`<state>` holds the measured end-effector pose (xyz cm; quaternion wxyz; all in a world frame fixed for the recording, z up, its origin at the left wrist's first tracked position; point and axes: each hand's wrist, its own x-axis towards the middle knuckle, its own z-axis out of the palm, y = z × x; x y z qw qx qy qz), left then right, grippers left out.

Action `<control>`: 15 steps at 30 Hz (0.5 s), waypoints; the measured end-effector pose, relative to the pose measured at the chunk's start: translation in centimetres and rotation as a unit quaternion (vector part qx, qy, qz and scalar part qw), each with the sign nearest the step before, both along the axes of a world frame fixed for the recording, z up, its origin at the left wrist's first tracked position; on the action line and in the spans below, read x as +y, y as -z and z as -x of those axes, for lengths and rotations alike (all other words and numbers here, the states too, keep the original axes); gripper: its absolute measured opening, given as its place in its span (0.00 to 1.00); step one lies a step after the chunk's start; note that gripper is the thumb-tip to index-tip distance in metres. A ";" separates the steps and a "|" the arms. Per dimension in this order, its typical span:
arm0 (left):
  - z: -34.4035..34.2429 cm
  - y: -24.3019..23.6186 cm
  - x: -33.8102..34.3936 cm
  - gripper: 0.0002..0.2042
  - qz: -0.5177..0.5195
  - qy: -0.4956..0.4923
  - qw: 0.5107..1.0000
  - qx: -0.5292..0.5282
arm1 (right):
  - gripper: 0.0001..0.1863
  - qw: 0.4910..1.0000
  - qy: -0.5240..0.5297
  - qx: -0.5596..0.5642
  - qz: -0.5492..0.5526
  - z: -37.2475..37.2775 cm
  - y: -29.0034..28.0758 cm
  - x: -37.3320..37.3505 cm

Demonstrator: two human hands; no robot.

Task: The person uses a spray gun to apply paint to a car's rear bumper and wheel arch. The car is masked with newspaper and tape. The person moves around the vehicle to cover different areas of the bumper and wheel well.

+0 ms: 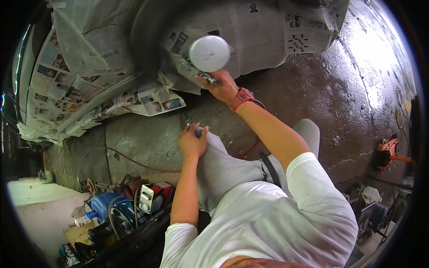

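My right hand [222, 87] is closed around the handle of a metal spray gun [196, 71] with a round white cup [209, 53] on top. The gun's front end is close to a dark, curved panel [145, 38], like a car's wheel arch, bordered by taped-on newspaper [250, 33]. A red watch [241, 98] is on my right wrist. My left hand [192, 142] rests over my bent left knee [199, 131], fingers apart and holding nothing. The trigger finger and the nozzle tip are not clearly visible.
A thin red hose [129, 160] runs across the wet-looking floor [290, 98]. At lower left are a blue water jug [107, 203], a red box [165, 194] and assorted gear. An orange jack [388, 153] stands at far right, with dark machine parts [375, 210] below it.
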<state>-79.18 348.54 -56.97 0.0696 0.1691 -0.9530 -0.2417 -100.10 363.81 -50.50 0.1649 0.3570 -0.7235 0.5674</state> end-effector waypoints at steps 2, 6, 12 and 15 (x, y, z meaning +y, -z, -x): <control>0.2 0.4 0.0 0.24 0.005 0.010 1.000 0.013 | 0.20 0.997 0.052 0.041 0.038 0.1 -1.4 1.9; 0.8 0.7 0.1 0.22 0.012 0.024 0.999 0.037 | 0.24 0.977 0.156 0.076 0.127 -0.5 -3.9 6.2; 1.8 0.4 1.2 0.22 0.003 0.032 0.999 0.010 | 0.21 0.939 0.276 0.002 0.206 -0.5 -5.3 14.8; 2.2 0.5 1.4 0.22 0.006 0.034 0.999 -0.011 | 0.18 0.913 0.328 -0.060 0.237 -0.7 -6.3 18.4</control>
